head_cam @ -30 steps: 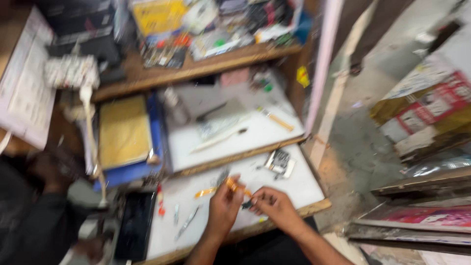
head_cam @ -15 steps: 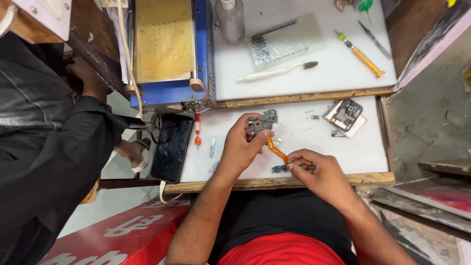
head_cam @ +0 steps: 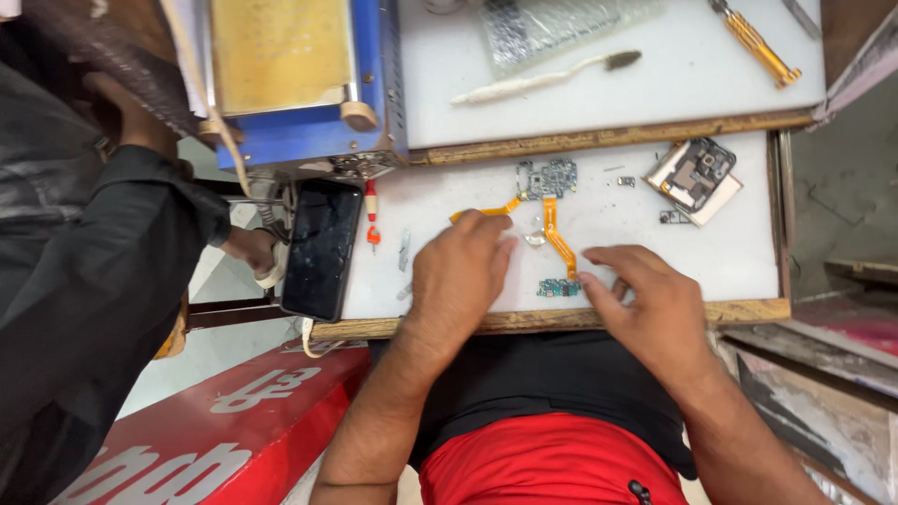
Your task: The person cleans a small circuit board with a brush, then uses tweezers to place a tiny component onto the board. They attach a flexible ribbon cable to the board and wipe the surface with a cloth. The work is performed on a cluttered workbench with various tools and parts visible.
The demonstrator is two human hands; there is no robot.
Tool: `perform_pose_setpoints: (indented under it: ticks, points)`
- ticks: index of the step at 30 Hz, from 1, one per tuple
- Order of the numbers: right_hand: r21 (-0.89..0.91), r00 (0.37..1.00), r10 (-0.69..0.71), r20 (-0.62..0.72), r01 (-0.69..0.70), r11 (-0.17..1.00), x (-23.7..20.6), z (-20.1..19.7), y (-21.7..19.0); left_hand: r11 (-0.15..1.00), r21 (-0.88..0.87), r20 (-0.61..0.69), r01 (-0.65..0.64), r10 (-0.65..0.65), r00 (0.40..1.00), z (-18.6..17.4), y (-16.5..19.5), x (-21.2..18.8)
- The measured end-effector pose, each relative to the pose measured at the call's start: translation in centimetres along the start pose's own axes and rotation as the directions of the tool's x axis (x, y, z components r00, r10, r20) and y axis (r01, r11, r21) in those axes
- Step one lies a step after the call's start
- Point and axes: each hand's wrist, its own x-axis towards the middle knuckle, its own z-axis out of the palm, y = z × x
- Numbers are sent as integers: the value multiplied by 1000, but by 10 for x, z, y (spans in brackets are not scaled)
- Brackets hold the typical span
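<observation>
A small phone circuit board [head_cam: 548, 178] with orange flex cables [head_cam: 558, 234] lies flat on the white work surface [head_cam: 739, 252]. A smaller green board [head_cam: 558, 287] sits at the lower end of one cable. My left hand [head_cam: 460, 271] rests palm down on the surface, fingertips touching the left orange cable. My right hand [head_cam: 645, 304] rests palm down too, its fingertips at the small green board. Neither hand grips anything.
An opened phone body [head_cam: 698, 175] lies at the right. A black phone [head_cam: 322, 248] hangs over the left edge beside a blue and yellow machine [head_cam: 297, 89]. A toothbrush [head_cam: 543, 77] and orange screwdriver [head_cam: 760, 42] lie on the upper shelf. A person in black [head_cam: 94, 262] stands left.
The circuit board with its cables went from my raised hands down onto the white surface. Both hands let go and now lie flat on the surface. The camera tilted closer.
</observation>
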Motion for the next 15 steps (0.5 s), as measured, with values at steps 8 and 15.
perform_pose_setpoints:
  ticks: [8,15]
  points:
    - [-235,995,-96,24,99,967,14,2,-7,993,116,78,11,-21,997,9,-3,-7]
    - [-226,984,-175,39,179,958,21,14,-13,992,62,49,-107,104,993,22,-5,14]
